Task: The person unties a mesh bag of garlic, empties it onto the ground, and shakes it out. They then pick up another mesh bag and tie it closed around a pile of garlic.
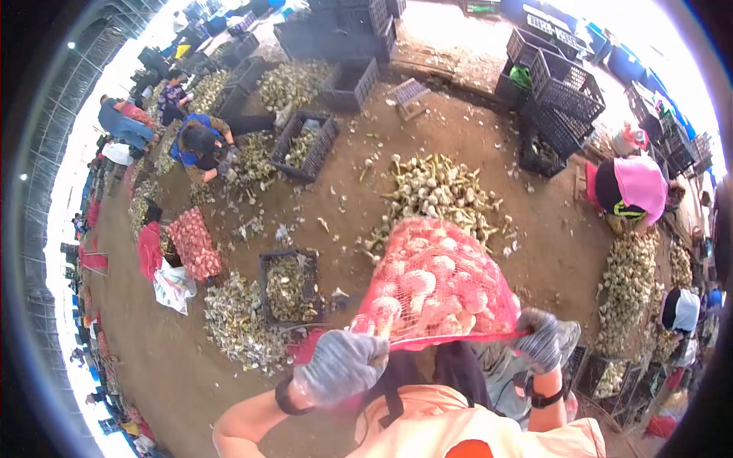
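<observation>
A red mesh bag (447, 278) full of garlic bulbs stands right in front of my body. My left hand (341, 366), in a grey glove, is closed on the left end of the bag's rim. At the right end of that rim, my gloved right hand (540, 340) grips the mesh too. The rim is stretched taut between the two hands. Just beyond the bag, a heap of garlic with stems (435, 187) lies on the dirt floor.
To the left are a dark crate (289, 286), a pile of trimmings (243, 317) and another filled red bag (195, 243). A person in pink (640, 187) bends over garlic at right; a person in blue (200, 141) works at upper left. Stacked crates (563, 91) stand at upper right.
</observation>
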Available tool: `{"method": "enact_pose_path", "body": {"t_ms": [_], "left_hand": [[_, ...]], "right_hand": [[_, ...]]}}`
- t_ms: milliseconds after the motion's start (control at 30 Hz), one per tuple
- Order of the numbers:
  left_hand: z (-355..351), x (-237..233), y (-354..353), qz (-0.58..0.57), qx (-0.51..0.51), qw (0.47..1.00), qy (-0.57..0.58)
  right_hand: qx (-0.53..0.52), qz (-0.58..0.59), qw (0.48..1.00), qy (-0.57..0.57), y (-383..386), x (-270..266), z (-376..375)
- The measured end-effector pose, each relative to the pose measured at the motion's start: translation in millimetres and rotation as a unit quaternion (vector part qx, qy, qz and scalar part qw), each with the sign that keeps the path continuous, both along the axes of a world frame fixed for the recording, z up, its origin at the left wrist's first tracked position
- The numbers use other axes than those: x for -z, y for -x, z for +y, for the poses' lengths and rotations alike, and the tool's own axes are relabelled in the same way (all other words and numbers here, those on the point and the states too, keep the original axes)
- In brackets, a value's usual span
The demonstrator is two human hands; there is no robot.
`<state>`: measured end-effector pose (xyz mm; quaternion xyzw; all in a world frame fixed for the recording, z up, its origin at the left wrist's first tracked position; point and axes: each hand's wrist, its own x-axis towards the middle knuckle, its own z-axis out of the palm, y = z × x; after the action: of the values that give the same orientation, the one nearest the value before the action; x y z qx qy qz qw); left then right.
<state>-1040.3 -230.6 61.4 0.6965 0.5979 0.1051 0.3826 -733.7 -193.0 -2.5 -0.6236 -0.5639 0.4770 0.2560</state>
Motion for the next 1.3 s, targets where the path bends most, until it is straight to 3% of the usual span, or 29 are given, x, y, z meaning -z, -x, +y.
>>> {"method": "enact_pose_path", "body": {"t_ms": [33,100,167,200,233,267,300,333,433,467,533,567,633,667,700,767,800,867,900,933,967,1000,1033,1067,1100,1133,1200,1267,1300], "left_hand": [[-8.2,7.7,-0.4,-0.005,-0.005,1.0,0.014],[-27.1,41.0,-7.4,-0.016,-0.004,0.999,0.038],[-62.2,117.2,-14.5,0.037,0.017,0.999,-0.014],[-87.2,170.6,-18.5,0.248,0.144,0.952,-0.108],[-107.8,214.3,-23.9,0.432,0.264,0.839,-0.199],[-105.0,235.1,-28.0,0.419,0.274,0.844,-0.194],[-96.6,251.9,-28.2,0.304,0.199,0.931,-0.032],[-90.2,267.8,-25.7,0.18,0.112,0.968,0.135],[-108.2,307.8,-22.6,0.187,0.128,0.965,0.131],[-109.1,316.3,-20.5,0.171,0.117,0.95,0.234],[-139.6,352.7,-14.5,0.15,0.118,0.947,0.257],[-142.1,390.8,-7.1,0.138,0.092,0.949,0.269],[-154.9,439.1,-1.6,0.107,0.046,0.967,0.227],[-147.7,454.2,2.8,0.128,0.115,0.95,0.259],[-139.3,462.9,8.5,0.145,0.188,0.926,0.293],[-120.9,456.3,16.9,0.15,0.151,0.937,0.278],[-115.9,453.8,20.2,0.155,0.186,0.925,0.292],[-89.5,416.2,31.0,0.137,0.158,0.93,0.301],[-70.2,389.2,42.4,0.109,0.2,0.93,0.288],[-60.1,366.2,43.8,0.147,0.154,0.942,0.259],[-48.8,353.1,47.2,0.141,0.203,0.949,0.196],[-33.5,315.9,49.5,0.103,0.147,0.977,0.113],[-29.6,321.0,49.9,0.108,0.131,0.98,-0.108],[7.0,290.1,45.8,0.191,0.207,0.879,-0.384],[34.2,255.3,51.8,0.121,0.237,0.961,-0.075],[53.4,168.8,50.8,0.152,0.218,0.961,-0.073],[62.8,33.6,50.1,0.183,0.221,0.95,-0.123],[31.5,-25.5,53.9,0.113,0.235,0.957,-0.128],[10.3,-39.9,53.8,0.043,0.228,0.968,-0.101]], "right_hand": [[-0.056,-0.057,0.991,-0.104,1.6,-2.1,-6.6],[-0.111,-0.058,0.992,-0.009,-14.0,38.6,-35.5],[-0.065,-0.081,0.99,0.097,-19.1,100.3,-74.1],[-0.057,-0.101,0.987,0.114,-18.9,133.9,-89.1],[-0.05,-0.124,0.982,0.134,-21.0,166.8,-106.0],[-0.072,-0.148,0.978,0.13,-21.8,206.4,-118.9],[-0.097,-0.167,0.973,0.123,-19.6,239.3,-128.3],[-0.093,-0.167,0.972,0.133,-17.0,258.1,-133.1],[-0.166,-0.214,0.937,0.221,0.1,295.4,-141.7],[-0.182,-0.212,0.921,0.272,6.7,300.8,-149.1],[-0.21,-0.227,0.894,0.325,12.5,330.9,-178.1],[-0.246,-0.241,0.886,0.309,13.2,386.2,-188.6],[-0.472,-0.282,0.816,0.18,-8.4,471.5,-236.4],[-0.399,-0.264,0.835,0.272,-0.5,468.1,-215.9],[-0.316,-0.243,0.842,0.363,6.2,457.3,-205.8],[-0.467,-0.271,0.789,0.293,22.5,452.4,-183.7],[-0.575,-0.27,0.73,0.251,23.9,476.9,-186.8],[-0.573,-0.167,0.794,0.113,-7.8,562.3,-185.0],[-0.57,-0.122,0.812,0.036,-22.8,602.2,-184.1],[-0.441,-0.194,0.753,0.449,22.4,488.9,-95.2],[-0.363,-0.2,0.849,0.328,36.5,391.1,-59.6],[-0.296,-0.158,0.886,0.32,35.1,329.9,-25.4],[-0.208,-0.11,0.904,0.358,25.9,287.0,3.7],[-0.39,-0.18,0.894,0.13,34.6,206.8,41.4],[-0.083,0.106,0.955,0.265,46.4,122.8,51.4],[-0.129,-0.033,0.968,0.213,37.2,84.8,70.2],[-0.149,-0.014,0.982,0.117,33.2,15.7,77.7],[-0.234,-0.102,0.967,0.004,38.7,-58.8,65.7],[-0.279,-0.105,0.953,-0.061,20.1,-55.7,51.5]]}}
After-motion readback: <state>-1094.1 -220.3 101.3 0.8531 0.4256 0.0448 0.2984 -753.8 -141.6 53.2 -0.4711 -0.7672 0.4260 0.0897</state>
